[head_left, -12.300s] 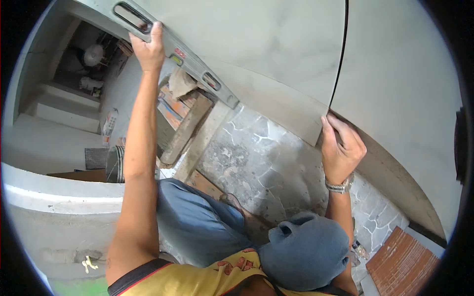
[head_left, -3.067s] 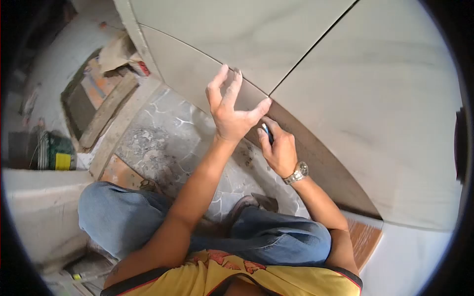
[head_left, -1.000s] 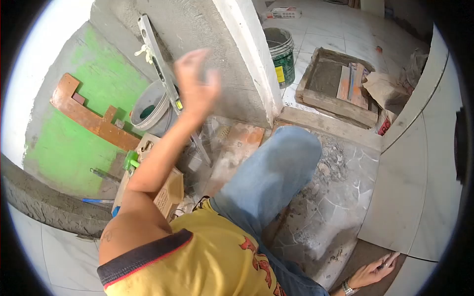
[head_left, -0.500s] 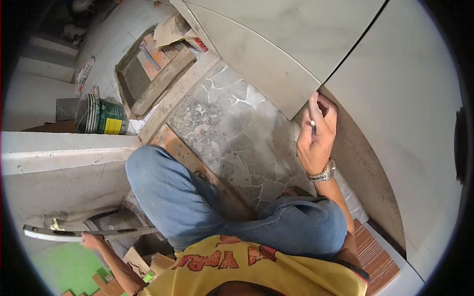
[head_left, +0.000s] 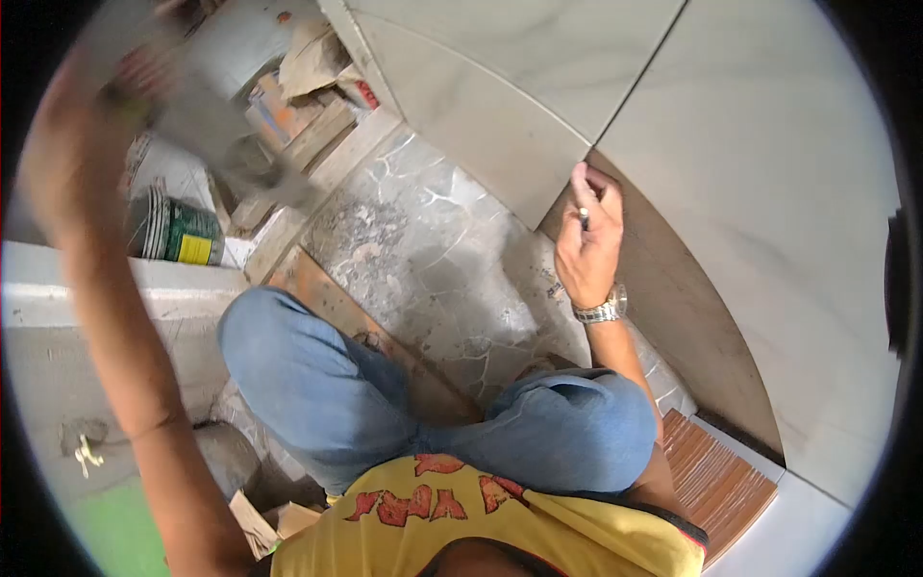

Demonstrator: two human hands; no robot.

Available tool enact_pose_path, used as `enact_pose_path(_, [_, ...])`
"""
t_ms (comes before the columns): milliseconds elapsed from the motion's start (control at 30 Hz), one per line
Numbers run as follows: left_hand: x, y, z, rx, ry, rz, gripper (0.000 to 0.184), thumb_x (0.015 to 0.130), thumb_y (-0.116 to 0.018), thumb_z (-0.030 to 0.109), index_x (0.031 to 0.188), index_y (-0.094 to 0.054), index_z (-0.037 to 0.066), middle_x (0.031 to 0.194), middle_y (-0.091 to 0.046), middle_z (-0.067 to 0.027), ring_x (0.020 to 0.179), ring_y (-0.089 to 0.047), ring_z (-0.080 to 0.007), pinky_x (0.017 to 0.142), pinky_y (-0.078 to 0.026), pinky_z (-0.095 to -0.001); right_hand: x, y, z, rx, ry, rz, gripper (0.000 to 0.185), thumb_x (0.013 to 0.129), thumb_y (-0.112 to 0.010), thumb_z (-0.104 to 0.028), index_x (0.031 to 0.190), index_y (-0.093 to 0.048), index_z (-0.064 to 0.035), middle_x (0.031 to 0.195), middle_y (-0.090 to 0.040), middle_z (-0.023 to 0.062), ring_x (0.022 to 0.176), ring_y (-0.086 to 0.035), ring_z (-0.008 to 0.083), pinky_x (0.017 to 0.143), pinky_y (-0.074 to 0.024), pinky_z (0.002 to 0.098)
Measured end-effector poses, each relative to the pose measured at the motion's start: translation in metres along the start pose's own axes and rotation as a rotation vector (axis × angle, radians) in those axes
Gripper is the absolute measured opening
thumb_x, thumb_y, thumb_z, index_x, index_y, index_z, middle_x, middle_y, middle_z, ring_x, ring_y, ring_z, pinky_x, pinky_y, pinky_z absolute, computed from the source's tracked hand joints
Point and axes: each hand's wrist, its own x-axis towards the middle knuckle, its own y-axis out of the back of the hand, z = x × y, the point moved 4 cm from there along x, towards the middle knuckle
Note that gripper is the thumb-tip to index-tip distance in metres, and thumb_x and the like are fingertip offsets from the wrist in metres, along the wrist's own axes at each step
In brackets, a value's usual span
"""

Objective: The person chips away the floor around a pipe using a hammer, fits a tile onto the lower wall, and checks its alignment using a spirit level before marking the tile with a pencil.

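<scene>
At upper left is my left hand (head_left: 82, 144), smeared by motion, its arm raised. It holds a grey spirit level (head_left: 226, 135), also blurred, which slants down to the right. My right hand (head_left: 591, 240), with a metal watch on the wrist, is closed around a slim pen (head_left: 584, 219); only one end of it shows. Its fingertips touch the wall where a large pale marbled tile (head_left: 481, 125) ends at a corner. Beside them is a bare brown-grey strip of wall (head_left: 673, 298), bordered on the right by another large pale tile (head_left: 808, 221).
A green bucket (head_left: 187, 231) stands at left near a wooden frame (head_left: 322, 135) holding scraps and paper. A wooden plank (head_left: 385, 332) lies by my knees on the cracked grey floor (head_left: 433, 250). Stacked brown tiles (head_left: 711, 481) sit at lower right; a tap (head_left: 88, 457) is at lower left.
My left hand has swung the spirit level from lower left up to upper left. My right hand stays at the tile corner with the pen; the view has shifted slightly.
</scene>
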Motion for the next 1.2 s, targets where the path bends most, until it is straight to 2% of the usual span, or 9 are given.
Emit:
enact_pose_path(67, [0.021,-0.055,0.061,0.380,-0.396,-0.029,0.045,0.090,-0.072,0.027,0.125,-0.060,0.000,0.099,-0.071,-0.0112,0.083,-0.066,-0.0184,0.076,-0.054,-0.0353,0.002,0.003,-0.006,-0.012,-0.032,-0.021,0.055,0.084,-0.047,0.012,0.136,-0.060,-0.0010,0.118,-0.059,0.0195,0.079,-0.056,0.0213,0.072,-0.0497,0.0316])
enact_pose_path(100, [0.030,-0.079,0.088,0.360,-0.430,0.019,0.045,0.091,-0.072,0.028,0.124,-0.059,0.001,0.099,-0.071,-0.0101,0.083,-0.066,-0.0176,0.076,-0.054,-0.0348,0.002,0.004,-0.007,-0.022,-0.025,-0.023,0.055,0.084,-0.047,0.012,0.136,-0.060,-0.0009,0.118,-0.059,0.0196,0.078,-0.056,0.0208,0.072,-0.0497,0.0314])
enact_pose_path(167, [0.038,-0.126,0.127,-0.473,-0.157,0.254,0.047,0.095,-0.067,0.038,0.120,-0.055,-0.001,0.100,-0.065,-0.0116,0.091,-0.064,-0.0190,0.078,-0.056,-0.0376,0.002,0.005,-0.008,-0.005,-0.033,-0.032,0.055,0.084,-0.046,0.013,0.136,-0.060,-0.0003,0.119,-0.058,0.0205,0.084,-0.057,0.0229,0.074,-0.0497,0.0320])
enact_pose_path(200, [0.034,-0.133,0.139,-0.650,-0.019,0.251,0.044,0.096,-0.067,0.037,0.117,-0.055,-0.001,0.098,-0.064,-0.0112,0.089,-0.062,-0.0190,0.077,-0.054,-0.0377,0.002,0.005,-0.008,0.004,-0.033,-0.031,0.055,0.083,-0.046,0.013,0.135,-0.060,-0.0001,0.119,-0.058,0.0207,0.086,-0.058,0.0239,0.074,-0.0498,0.0325])
enact_pose_path(300, [0.020,-0.145,0.165,-0.841,0.279,0.164,0.038,0.097,-0.067,0.032,0.109,-0.054,-0.001,0.094,-0.060,-0.0101,0.083,-0.057,-0.0191,0.074,-0.049,-0.0379,0.000,0.004,-0.005,-0.003,-0.014,-0.035,0.056,0.082,-0.046,0.014,0.134,-0.060,0.0006,0.121,-0.058,0.0224,0.094,-0.059,0.0289,0.080,-0.0503,0.0347])
enact_pose_path(433, [0.015,-0.176,0.179,-1.062,0.190,0.302,0.036,0.096,-0.068,0.027,0.107,-0.054,-0.004,0.094,-0.063,-0.0132,0.086,-0.059,-0.0209,0.078,-0.049,-0.0366,0.001,0.003,-0.003,0.043,-0.064,-0.047,0.055,0.081,-0.047,0.013,0.134,-0.060,0.0012,0.121,-0.058,0.0234,0.101,-0.059,0.0316,0.085,-0.0503,0.0354])
enact_pose_path(600, [0.012,-0.180,0.191,-0.986,0.236,0.243,0.035,0.096,-0.068,0.025,0.110,-0.054,-0.005,0.098,-0.065,-0.0133,0.089,-0.061,-0.0214,0.081,-0.050,-0.0357,0.002,0.003,-0.007,0.060,-0.099,-0.047,0.055,0.081,-0.049,0.013,0.134,-0.059,0.0018,0.122,-0.057,0.0233,0.107,-0.059,0.0349,0.089,-0.0495,0.0368])
enact_pose_path(733, [0.021,-0.196,0.195,-1.183,0.003,0.494,0.032,0.096,-0.067,0.020,0.113,-0.054,-0.005,0.101,-0.065,-0.0121,0.090,-0.062,-0.0220,0.082,-0.051,-0.0351,0.002,0.002,-0.003,0.055,-0.084,-0.044,0.056,0.080,-0.049,0.012,0.135,-0.059,0.0017,0.124,-0.056,0.0238,0.108,-0.059,0.0351,0.091,-0.0497,0.0368])
enact_pose_path(1200, [0.017,-0.192,0.190,-1.110,0.071,0.379,0.040,0.095,-0.066,0.024,0.114,-0.053,-0.009,0.103,-0.065,-0.0205,0.094,-0.064,-0.0283,0.082,-0.052,-0.0400,0.002,0.004,-0.006,0.009,-0.099,-0.072,0.055,0.080,-0.047,0.013,0.132,-0.061,0.0025,0.121,-0.058,0.0225,0.099,-0.059,0.0315,0.086,-0.0497,0.0351])
